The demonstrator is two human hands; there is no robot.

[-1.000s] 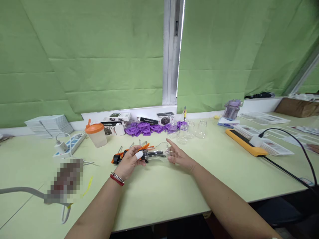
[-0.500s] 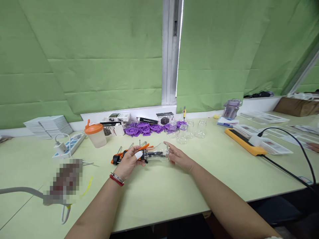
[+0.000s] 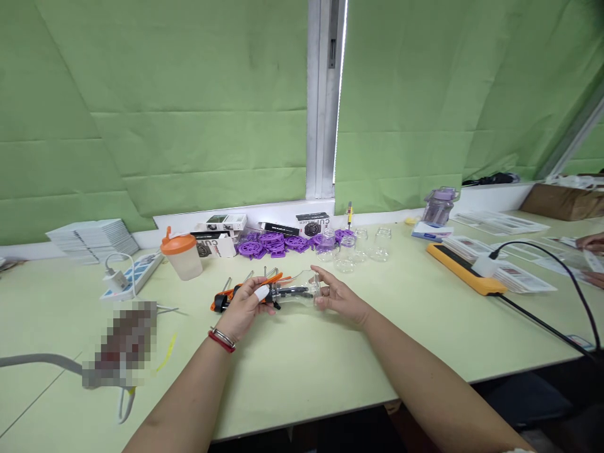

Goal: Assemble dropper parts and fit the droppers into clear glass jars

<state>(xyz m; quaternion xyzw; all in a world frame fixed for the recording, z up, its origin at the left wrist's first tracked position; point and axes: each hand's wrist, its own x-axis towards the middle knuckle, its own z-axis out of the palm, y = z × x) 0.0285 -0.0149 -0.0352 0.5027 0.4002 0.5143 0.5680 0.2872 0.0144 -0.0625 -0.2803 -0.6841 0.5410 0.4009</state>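
Observation:
A clear glass bottle lies sideways just above the table, with a dark tube inside it and a black fitting at its neck. My left hand, a white covering on its thumb, grips the neck end. At the base, my right hand has its fingers and thumb around the glass. Orange and black pieces lie beside and behind my left hand, partly hidden by it. Thin metal rods stick up behind them.
Several clear glass bottles stand behind my right hand, beside purple plastic parts. An orange-lidded cup and a power strip are at left. A yellow power strip lies at right, with another person's hands beyond.
My right hand's fingers have closed further around the bottle's base. My left hand stays in place. At the far right, another person's hands have come further into view with a sheet.

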